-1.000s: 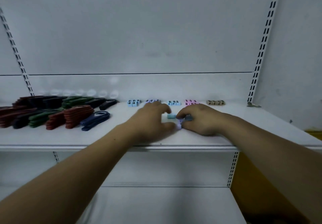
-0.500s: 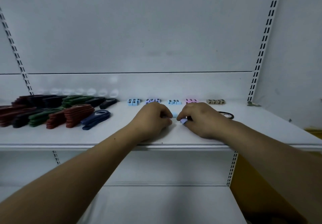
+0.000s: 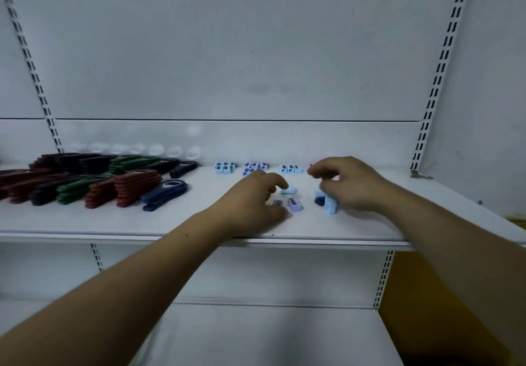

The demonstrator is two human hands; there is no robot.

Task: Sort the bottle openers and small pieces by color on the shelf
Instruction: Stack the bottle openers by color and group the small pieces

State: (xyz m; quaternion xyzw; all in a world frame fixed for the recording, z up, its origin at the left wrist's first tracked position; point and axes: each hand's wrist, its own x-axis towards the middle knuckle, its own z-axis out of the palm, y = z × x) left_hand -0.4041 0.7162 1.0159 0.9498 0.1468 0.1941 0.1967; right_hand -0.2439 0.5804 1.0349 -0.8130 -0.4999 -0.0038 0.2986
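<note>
On the white shelf [image 3: 119, 220] several small pieces lie loose between my hands: a light blue piece [image 3: 289, 190] and two purple pieces [image 3: 294, 204]. My left hand [image 3: 253, 203] rests on the shelf, fingers apart and curved around the nearer purple one without gripping it. My right hand [image 3: 350, 183] hovers to the right, thumb side pressed on a tilted cluster of light blue pieces [image 3: 330, 207] beside a dark blue piece [image 3: 319, 201]. Sorted groups line the back: light blue [image 3: 225, 167], purple [image 3: 254, 166], light blue [image 3: 290, 168]. Bottle openers are stacked at left: red [image 3: 136, 186], blue [image 3: 166, 192], green [image 3: 74, 190], black [image 3: 182, 167].
Slotted uprights [image 3: 427, 126] flank the white back panel. A small metal clip [image 3: 419, 175] lies at the shelf's back right. A lower shelf [image 3: 256, 334] sits below, with a yellow surface [image 3: 427, 308] to its right.
My hands were touching over the loose pieces; they have drawn apart, uncovering the purple and light blue pieces. My right hand rose and shifted right.
</note>
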